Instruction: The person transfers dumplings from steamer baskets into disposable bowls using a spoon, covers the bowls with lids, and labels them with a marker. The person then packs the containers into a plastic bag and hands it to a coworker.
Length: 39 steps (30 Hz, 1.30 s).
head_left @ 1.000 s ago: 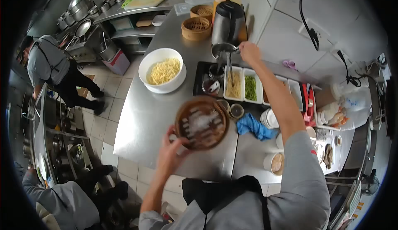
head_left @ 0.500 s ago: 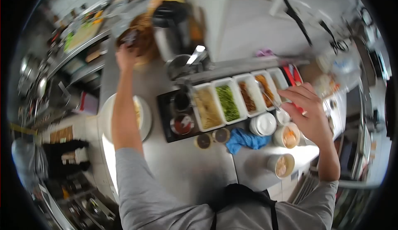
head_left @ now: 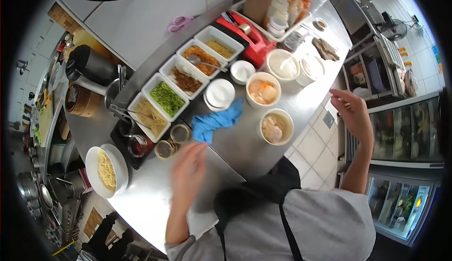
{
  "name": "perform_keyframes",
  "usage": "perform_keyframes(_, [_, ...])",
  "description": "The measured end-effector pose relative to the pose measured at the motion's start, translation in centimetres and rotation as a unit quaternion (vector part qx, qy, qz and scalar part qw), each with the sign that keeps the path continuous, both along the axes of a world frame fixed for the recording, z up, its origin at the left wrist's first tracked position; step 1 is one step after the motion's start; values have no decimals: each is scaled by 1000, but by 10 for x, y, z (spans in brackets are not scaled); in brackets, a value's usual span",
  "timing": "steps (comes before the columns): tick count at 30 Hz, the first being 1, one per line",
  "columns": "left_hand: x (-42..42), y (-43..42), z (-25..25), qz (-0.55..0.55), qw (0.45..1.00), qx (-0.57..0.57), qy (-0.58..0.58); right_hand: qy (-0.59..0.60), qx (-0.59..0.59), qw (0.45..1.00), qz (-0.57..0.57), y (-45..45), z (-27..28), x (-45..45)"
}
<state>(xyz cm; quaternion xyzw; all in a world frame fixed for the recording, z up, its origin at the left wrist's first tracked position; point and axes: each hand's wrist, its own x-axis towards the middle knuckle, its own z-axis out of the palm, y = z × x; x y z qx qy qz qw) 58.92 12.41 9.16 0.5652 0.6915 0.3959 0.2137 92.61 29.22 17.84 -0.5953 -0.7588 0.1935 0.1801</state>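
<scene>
My left hand is over the steel worktop, just below two small dark sauce cups and a blue cloth. Motion smears its fingers, so its grip does not show. My right hand hangs past the table's right edge, fingers loosely bent and apart, with nothing visible in it. Nearest to it are a tub with pale pink pieces and another with orange-and-pale pieces. A white bowl of noodles stands at the left.
A row of white trays holds shredded toppings, chopped greens, brown mince and orange bits. Stacked white lids lie beside them. A red device and a bottle basket stand behind. A steamer sits far left.
My view has swung to the right. My left hand has come back from the steamer area toward my body. My right hand has left the topping trays and moved out past the table edge.
</scene>
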Motion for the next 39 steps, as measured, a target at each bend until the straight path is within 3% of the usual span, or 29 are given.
perform_keyframes(1, [23, 15, -30, -46, 999, 7, 4, 1, -2, 1000, -4, -7, 0, 5])
perform_keyframes(3, [47, 44, -82, 6, 982, 16, 189, 11, 6, 1000, -3, -14, 1, 9])
perform_keyframes(5, [47, 62, -122, 22, 971, -41, 234, 44, -15, 999, 15, -22, -2, 13])
perform_keyframes(11, [29, 73, -134, -17, 964, -60, 258, 54, -36, 998, 9, -34, -2, 40])
perform_keyframes(15, [31, 82, -111, 12, 963, -79, 258, 41, -65, 997, 17, -32, -8, 66])
perform_keyframes(21, [34, 97, -115, -21, 907, -167, 387, 14, -73, 996, 42, 9, -26, 92])
perform_keyframes(24, [34, 95, -110, -39, 872, -203, 444, 39, -51, 992, 109, 71, -28, 81])
perform_keyframes(27, [40, 97, -114, -6, 874, -279, 398, 134, 55, 970, 193, 161, -61, 46])
perform_keyframes(29, [53, 91, -116, 87, 894, -219, 381, 152, 51, 975, 153, 208, -72, 3])
perform_keyframes(31, [63, 85, -119, 160, 907, -173, 349, 172, 222, 952, 119, 267, -119, -34])
perform_keyframes(33, [70, 81, -125, 213, 922, -140, 293, 99, 175, 978, 57, 278, -132, -63])
perform_keyframes(34, [72, 81, -129, 222, 915, -109, 320, 56, 154, 986, 30, 280, -137, -73])
perform_keyframes(37, [74, 82, -138, 297, 899, -148, 284, 55, 112, 991, 48, 289, -144, -82])
perform_keyframes(39, [72, 85, -136, 309, 879, -218, 292, 125, 167, 973, 104, 283, -133, -73])
